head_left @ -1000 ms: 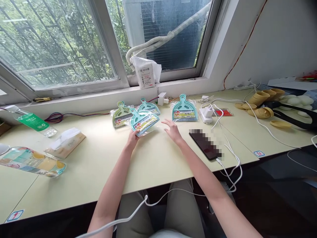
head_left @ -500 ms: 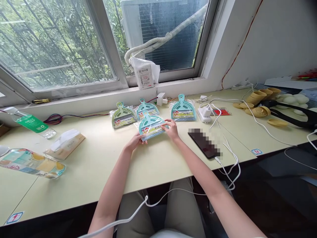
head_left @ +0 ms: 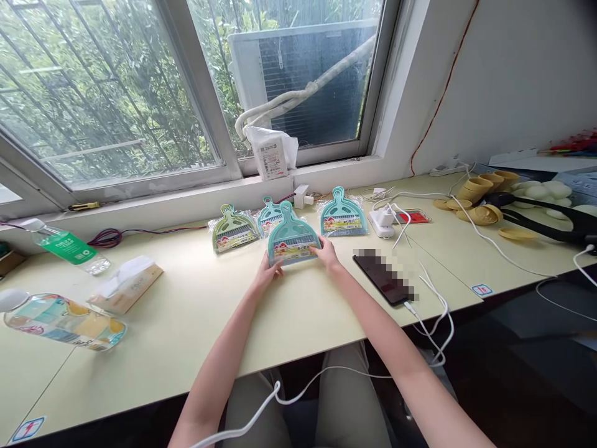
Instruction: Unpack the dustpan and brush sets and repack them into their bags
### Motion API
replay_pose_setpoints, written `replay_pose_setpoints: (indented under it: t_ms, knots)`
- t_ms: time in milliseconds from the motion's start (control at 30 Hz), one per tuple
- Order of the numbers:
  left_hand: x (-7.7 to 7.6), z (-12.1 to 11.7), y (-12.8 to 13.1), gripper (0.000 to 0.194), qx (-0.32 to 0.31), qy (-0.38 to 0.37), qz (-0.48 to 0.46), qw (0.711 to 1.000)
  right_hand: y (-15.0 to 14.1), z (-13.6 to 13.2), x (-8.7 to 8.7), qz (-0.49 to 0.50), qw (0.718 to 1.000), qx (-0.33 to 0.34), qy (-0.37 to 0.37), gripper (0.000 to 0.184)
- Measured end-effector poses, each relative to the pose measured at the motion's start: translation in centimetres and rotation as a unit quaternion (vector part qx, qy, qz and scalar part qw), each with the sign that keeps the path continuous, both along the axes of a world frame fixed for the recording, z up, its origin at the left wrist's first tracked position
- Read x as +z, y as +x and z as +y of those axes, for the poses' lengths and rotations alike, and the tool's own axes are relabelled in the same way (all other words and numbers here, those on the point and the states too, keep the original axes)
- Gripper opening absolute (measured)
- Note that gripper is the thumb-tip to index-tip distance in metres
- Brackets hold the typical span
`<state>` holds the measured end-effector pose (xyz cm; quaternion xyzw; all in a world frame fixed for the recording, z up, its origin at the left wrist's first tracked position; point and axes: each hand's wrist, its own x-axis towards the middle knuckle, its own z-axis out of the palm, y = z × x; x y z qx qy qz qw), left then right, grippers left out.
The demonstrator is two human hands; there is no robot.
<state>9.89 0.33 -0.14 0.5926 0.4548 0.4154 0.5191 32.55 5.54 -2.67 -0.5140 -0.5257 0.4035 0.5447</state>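
Both my hands grip a teal mini dustpan and brush set (head_left: 293, 239) in a clear plastic wrapper, tilted up with its handle pointing away from me. My left hand (head_left: 267, 274) has its lower left corner, while my right hand (head_left: 325, 254) pinches the right side. Behind it lie a green dustpan set (head_left: 232, 229) on the left and another teal dustpan set (head_left: 268, 213), partly hidden by the held one. A further teal dustpan set (head_left: 344, 214) rests to the right, beyond my right hand.
On the left are a green-labelled bottle (head_left: 68, 246), a tissue pack (head_left: 128, 283) and a patterned bottle (head_left: 65, 320). A phone (head_left: 382, 277) with a white cable lies right of my arm. A charger (head_left: 382, 221) and yellow cups (head_left: 476, 190) stand farther right.
The held dustpan set has been tipped up more towards me, its face now fuller in view. My hands stay on it. The camera view has shifted slightly.
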Motion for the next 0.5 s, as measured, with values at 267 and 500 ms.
replay_pose_setpoints:
  t_ms: [267,500]
  knots:
    - [-1.0,0.8,0.0,0.039,0.133,0.063,0.138,0.979,0.4,-0.4,1.4,-0.121,0.992,-0.009,0.038,0.043]
    - [-0.3,-0.9,0.3,0.037,0.098,0.165,0.315,0.930,10.5,2.2,4.0,-0.228,0.972,-0.050,0.025,0.047]
